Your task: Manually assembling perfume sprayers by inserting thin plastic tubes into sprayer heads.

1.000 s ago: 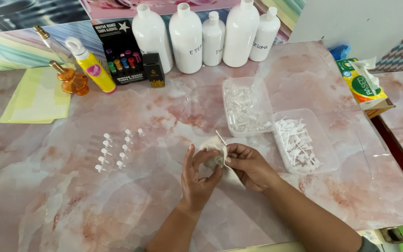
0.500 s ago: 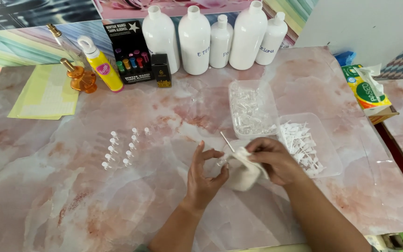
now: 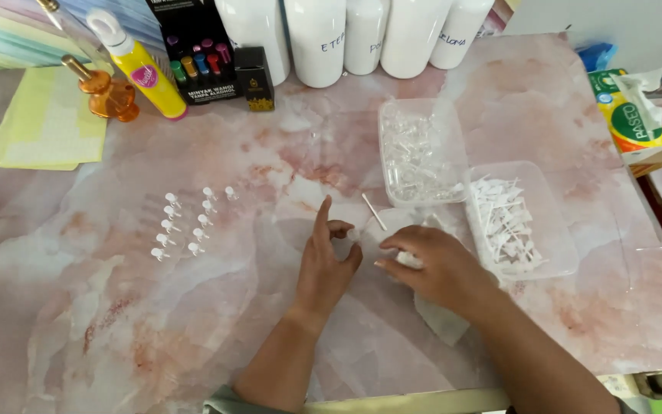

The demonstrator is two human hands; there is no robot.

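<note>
On a pink marbled table (image 3: 116, 322), big stuff first: four white bottles (image 3: 319, 38) along the far edge, black box (image 3: 193, 46) and yellow bottle (image 3: 143, 73) far left, amber bottle (image 3: 105, 92) beside them, pale yellow paper (image 3: 44, 130) further left. Tissue pack (image 3: 630, 115) far right. Two clear tubs right of centre: far tub (image 3: 392, 123) holds clear vials, near-right tub (image 3: 561, 253) holds white sprayer tops. Finished vials (image 3: 185, 222) stand in short rows left of centre, well apart from the hands.

Left hand (image 3: 327, 264) is at table centre, fingers narrow, index raised, thumb and middle pinching a small clear vial (image 3: 352, 234). Right hand (image 3: 438, 264) is just beside it, fingers curled down on white tissue (image 3: 442, 322); something white sits under the fingertips, cannot tell what. White stick (image 3: 373, 211), likely a sprayer tube, lies just far of the hands.

Judgement: to do this step well, keep the vial upright and pinched low so the mouth stays free, bring the top in straight, tube first, and work over the tissue to catch drips.
</note>
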